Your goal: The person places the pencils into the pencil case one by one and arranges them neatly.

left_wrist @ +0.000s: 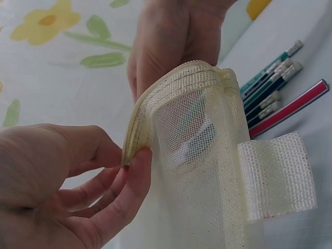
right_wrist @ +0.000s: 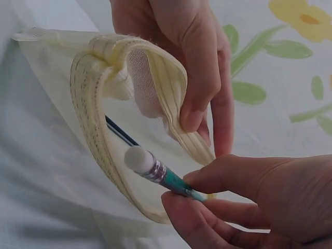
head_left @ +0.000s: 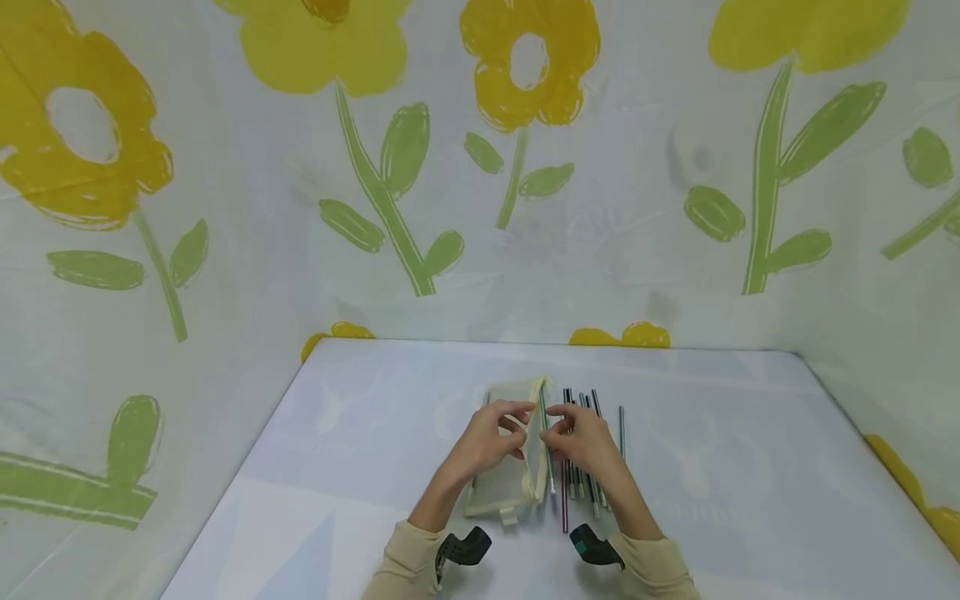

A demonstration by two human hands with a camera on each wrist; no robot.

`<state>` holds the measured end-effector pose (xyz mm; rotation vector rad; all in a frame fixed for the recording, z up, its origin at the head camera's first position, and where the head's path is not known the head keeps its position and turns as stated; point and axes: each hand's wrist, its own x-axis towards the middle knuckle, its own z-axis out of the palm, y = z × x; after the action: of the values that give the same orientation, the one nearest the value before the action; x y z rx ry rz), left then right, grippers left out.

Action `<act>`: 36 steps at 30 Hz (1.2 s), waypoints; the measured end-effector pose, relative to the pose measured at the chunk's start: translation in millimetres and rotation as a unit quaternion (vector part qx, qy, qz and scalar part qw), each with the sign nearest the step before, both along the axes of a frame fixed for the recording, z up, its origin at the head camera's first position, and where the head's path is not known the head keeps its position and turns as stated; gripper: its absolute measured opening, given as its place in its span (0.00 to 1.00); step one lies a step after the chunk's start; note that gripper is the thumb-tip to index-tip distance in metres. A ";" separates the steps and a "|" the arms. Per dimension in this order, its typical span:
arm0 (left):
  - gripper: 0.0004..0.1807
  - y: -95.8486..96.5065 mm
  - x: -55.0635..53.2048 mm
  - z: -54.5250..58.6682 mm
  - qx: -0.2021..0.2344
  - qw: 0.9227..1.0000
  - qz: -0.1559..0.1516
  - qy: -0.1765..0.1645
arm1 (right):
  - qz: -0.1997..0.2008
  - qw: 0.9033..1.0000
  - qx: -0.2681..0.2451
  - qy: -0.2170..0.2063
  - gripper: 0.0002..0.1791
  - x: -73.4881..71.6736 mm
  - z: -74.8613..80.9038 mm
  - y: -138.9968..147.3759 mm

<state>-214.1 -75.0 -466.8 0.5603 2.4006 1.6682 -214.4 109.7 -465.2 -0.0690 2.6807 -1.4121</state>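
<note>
A cream mesh zipper pouch (head_left: 501, 487) lies on the table with its zipped side held open. My left hand (head_left: 486, 440) pinches the zipper edge between thumb and fingertips. In the right wrist view, my right hand (right_wrist: 259, 202) pinches a green pencil (right_wrist: 174, 181) with a white eraser at the pouch's mouth. A dark pencil-like stick (right_wrist: 120, 130) shows inside the opening. Beside the pouch, under and around my right hand, lies a bunch of pencils (head_left: 580, 485). A red pencil (left_wrist: 295, 108) among them shows in the left wrist view.
One separate pencil (head_left: 622, 429) lies right of the bunch. A white fabric tab (left_wrist: 277, 176) sticks out from the pouch's near end. Black wrist devices (head_left: 467, 547) sit at both cuffs. A flowered cloth (head_left: 525, 275) hangs behind the white table (head_left: 720, 483).
</note>
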 end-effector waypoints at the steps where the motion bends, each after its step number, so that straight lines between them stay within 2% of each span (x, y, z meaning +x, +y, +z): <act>1: 0.26 0.8 0.9 1.4 0.000 1.000 -0.001 0.000 | 0.001 1.000 0.000 0.004 0.24 -0.1 -0.1 0.1; 7: 0.26 6.3 5.7 8.5 0.000 1.000 -0.005 -0.008 | 0.003 1.000 -0.018 0.018 0.23 -0.5 -1.4 -1.0; 16: 0.27 7.7 3.7 1.7 -0.015 1.000 0.000 -0.003 | 0.001 0.999 -0.025 0.023 0.22 0.3 -1.8 -0.2; 23: 0.26 9.5 11.4 18.5 -0.002 1.000 -0.010 -0.009 | 0.000 0.999 -0.042 0.007 0.23 0.2 -0.1 0.9; 30: 0.27 6.4 2.4 1.9 -0.011 1.000 -0.005 0.001 | -0.009 0.999 -0.038 0.000 0.23 -2.1 0.9 6.6; 36: 0.26 4.9 -0.8 0.1 -0.009 1.000 -0.007 -0.003 | -0.006 0.999 -0.034 -0.005 0.23 -3.9 0.9 14.4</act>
<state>-214.9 -70.1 -466.8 0.5679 2.3986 1.6388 -218.2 124.1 -464.3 -0.0515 2.6303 -1.5019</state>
